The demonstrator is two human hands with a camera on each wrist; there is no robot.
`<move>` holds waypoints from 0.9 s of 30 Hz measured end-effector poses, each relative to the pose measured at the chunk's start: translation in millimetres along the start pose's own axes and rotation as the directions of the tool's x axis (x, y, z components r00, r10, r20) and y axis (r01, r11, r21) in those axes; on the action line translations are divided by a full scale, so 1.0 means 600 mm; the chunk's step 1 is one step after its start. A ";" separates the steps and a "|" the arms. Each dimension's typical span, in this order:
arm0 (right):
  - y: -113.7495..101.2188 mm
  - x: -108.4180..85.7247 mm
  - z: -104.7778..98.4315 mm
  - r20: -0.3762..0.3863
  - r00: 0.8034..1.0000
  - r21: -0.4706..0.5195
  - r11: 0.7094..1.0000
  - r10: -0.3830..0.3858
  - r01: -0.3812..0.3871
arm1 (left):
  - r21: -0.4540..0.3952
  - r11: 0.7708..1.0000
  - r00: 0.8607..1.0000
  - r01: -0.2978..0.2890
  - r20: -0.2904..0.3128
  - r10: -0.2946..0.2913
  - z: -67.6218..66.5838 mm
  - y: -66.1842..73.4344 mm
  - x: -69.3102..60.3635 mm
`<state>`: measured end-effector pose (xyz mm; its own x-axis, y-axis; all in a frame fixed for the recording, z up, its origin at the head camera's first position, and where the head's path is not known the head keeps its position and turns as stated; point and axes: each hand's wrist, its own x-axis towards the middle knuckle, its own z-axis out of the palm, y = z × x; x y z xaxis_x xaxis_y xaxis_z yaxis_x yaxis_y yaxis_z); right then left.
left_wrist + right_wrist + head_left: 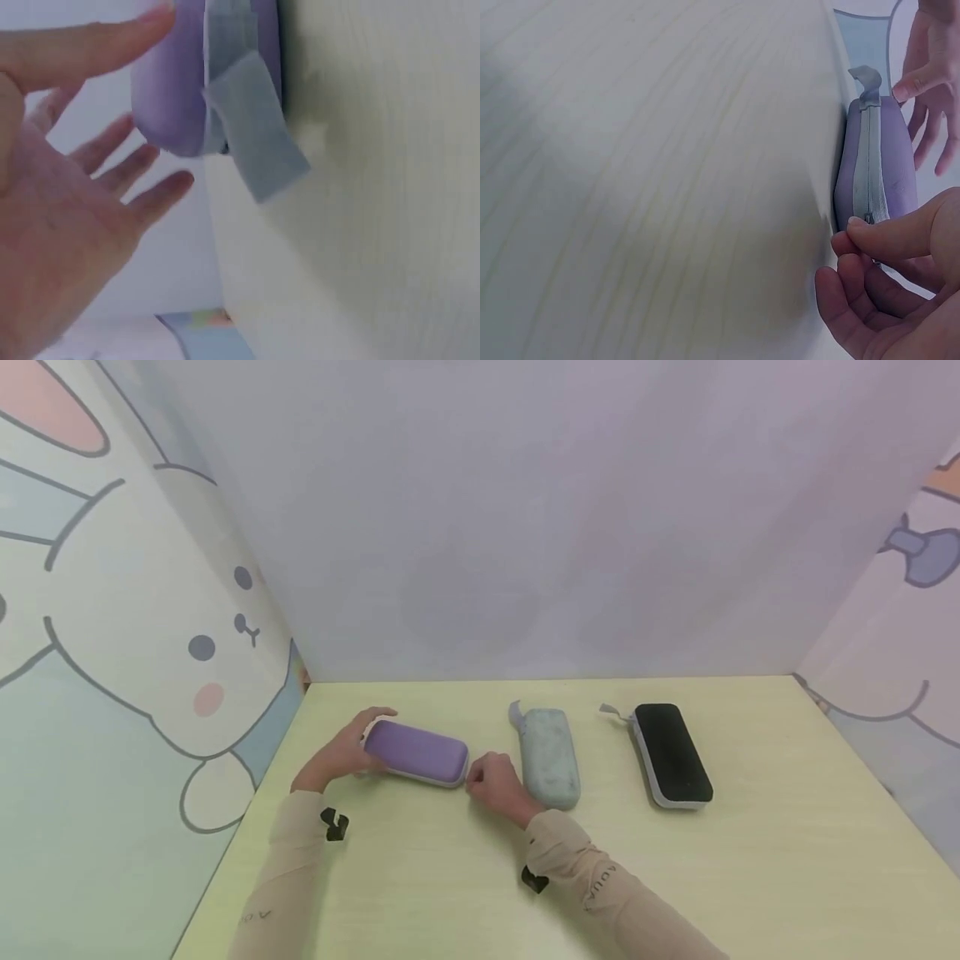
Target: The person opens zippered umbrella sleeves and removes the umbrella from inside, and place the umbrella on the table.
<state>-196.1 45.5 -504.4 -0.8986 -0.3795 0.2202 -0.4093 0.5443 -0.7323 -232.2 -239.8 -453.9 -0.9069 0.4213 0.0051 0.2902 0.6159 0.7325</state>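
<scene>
Purple case (417,752), probably light and fairly stiff, is set left on the table (420,877), best held by its sides; its zip (869,165) is pinched by the right hand (498,785), its left end framed by the wide-spread left hand (347,750).
</scene>
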 end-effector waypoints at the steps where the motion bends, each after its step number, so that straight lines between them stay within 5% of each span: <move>1: -0.001 0.000 0.000 0.000 1.000 0.001 1.000 0.000 0.000 | -0.050 0.999 1.000 -0.002 0.010 0.003 -0.004 -0.007 0.000; 10: -0.004 -0.002 0.001 -0.010 1.000 0.008 1.000 -0.008 0.009 | -0.263 0.960 0.994 0.099 0.080 -0.081 -0.008 -0.046 -0.001; 20: -0.003 -0.002 -0.002 -0.015 0.999 0.006 1.000 0.031 -0.031 | -0.300 0.939 0.986 0.168 0.044 -0.162 0.000 -0.068 -0.005; 27: -0.004 -0.003 -0.003 -0.033 0.999 -0.001 0.999 0.041 -0.041 | -0.277 0.945 0.984 0.172 0.014 -0.175 0.006 -0.071 -0.005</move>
<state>-193.7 46.1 -501.7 -0.9193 -0.3318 0.2114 -0.3724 0.5602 -0.7399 -240.6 -265.2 -487.6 -0.9392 0.3164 -0.1331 0.0334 0.4702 0.8819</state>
